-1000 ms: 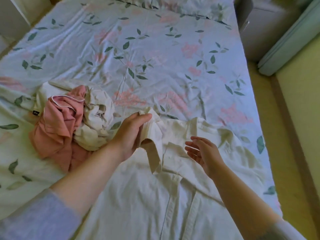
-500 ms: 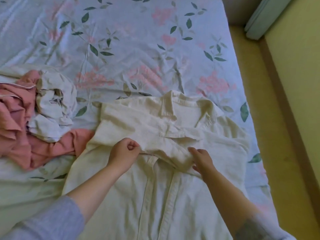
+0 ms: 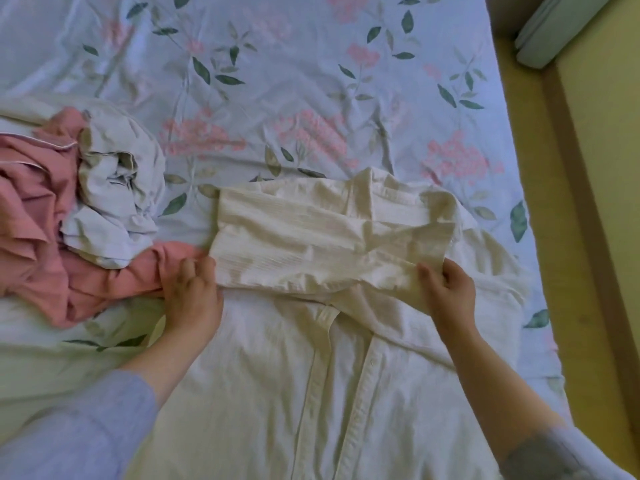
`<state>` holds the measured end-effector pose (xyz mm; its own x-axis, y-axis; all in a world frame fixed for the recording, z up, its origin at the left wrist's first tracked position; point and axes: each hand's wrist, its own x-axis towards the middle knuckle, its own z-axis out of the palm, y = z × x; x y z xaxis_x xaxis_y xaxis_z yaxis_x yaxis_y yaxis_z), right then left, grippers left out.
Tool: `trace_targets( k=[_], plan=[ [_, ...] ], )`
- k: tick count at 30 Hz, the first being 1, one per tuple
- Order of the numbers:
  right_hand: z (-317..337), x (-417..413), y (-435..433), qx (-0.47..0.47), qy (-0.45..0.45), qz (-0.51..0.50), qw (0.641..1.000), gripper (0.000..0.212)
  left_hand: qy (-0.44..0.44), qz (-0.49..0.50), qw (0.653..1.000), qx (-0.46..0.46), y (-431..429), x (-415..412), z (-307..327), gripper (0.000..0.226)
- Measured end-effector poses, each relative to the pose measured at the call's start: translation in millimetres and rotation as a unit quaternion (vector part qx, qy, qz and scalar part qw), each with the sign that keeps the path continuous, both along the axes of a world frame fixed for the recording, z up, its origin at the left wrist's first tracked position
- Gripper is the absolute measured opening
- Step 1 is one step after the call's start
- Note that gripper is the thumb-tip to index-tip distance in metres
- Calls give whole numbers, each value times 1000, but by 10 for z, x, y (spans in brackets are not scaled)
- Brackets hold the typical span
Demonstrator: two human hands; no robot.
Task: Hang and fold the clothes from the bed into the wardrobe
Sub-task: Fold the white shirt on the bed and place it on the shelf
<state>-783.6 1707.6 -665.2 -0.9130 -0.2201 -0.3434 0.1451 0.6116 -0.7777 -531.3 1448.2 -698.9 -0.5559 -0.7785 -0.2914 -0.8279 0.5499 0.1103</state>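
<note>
A cream button-up shirt (image 3: 339, 382) lies front-up on the bed, its placket running toward me. One sleeve (image 3: 311, 244) is folded across the chest as a flat band. My left hand (image 3: 192, 296) grips the band's left end, fingers curled under the fabric. My right hand (image 3: 445, 289) pinches its right end near the collar. To the left lies a heap with a pink garment (image 3: 41, 216) and a crumpled pale grey one (image 3: 117, 188).
The bed (image 3: 277, 81) has a light blue sheet with pink flowers and green leaves. Its right edge meets a yellowish floor (image 3: 602, 202). A pale folded item (image 3: 557, 26) lies on the floor at top right.
Both hands moved apart along the folded sleeve, the left toward the pink garment, the right outward. The sleeve now lies stretched flat across the chest. The view shifted slightly.
</note>
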Motion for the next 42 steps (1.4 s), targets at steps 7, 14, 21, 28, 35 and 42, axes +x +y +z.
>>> trace_targets(
  k=[7, 14, 21, 28, 35, 42],
  plan=[
    [-237, 63, 119, 133, -45, -20, 990, 56, 67, 6, 997, 47, -193, 142, 38, 25],
    [-230, 83, 121, 217, -44, 5, 975, 68, 12, -25, 1000, 6, -89, -119, 148, 13],
    [-102, -250, 275, 228, 44, 130, 964, 67, 120, -157, 974, 112, 153, -920, 265, 42],
    [-147, -868, 325, 254, -1, 185, 949, 113, 33, -204, 973, 103, 125, -1862, 60, 99],
    [-422, -1219, -72, 267, 21, 218, 938, 154, -122, -227, 963, 75, -82, -2430, -271, 152],
    [-729, -1345, 61, 430, -12, 294, 854, 166, -149, -250, 955, 48, -55, -2545, -422, 166]
  ],
)
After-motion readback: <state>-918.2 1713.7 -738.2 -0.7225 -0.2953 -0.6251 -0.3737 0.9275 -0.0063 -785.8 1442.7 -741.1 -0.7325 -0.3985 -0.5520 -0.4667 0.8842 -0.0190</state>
